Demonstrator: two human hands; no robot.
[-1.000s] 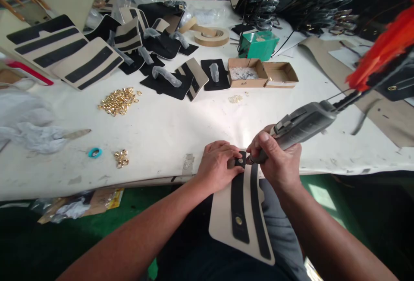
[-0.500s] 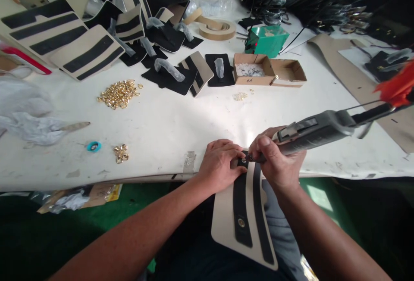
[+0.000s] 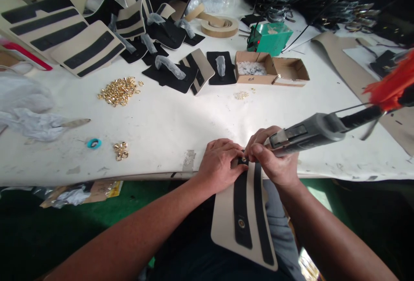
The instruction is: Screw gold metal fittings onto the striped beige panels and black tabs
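Note:
A beige panel with two black stripes (image 3: 226,225) hangs over the table's near edge onto my lap; a brass stud shows low on its left stripe. My left hand (image 3: 220,164) presses the panel's top end against the white table (image 3: 168,121), fingers curled on it. My right hand (image 3: 274,160) grips a grey power screwdriver (image 3: 310,132), its tip at a small fitting on the left stripe's top. An orange cable trails off the tool to the right.
A heap of gold fittings (image 3: 119,90) and a small cluster (image 3: 120,150) lie at left, beside a teal ring (image 3: 93,143). Striped panels (image 3: 64,35), black pieces, two open cardboard boxes (image 3: 270,70), a green box (image 3: 270,37) and a tape roll (image 3: 219,26) fill the back.
The screwdriver's body has swung lower and flatter, and my right hand has shifted slightly toward the left hand. The view has tilted a little; the panel stays put.

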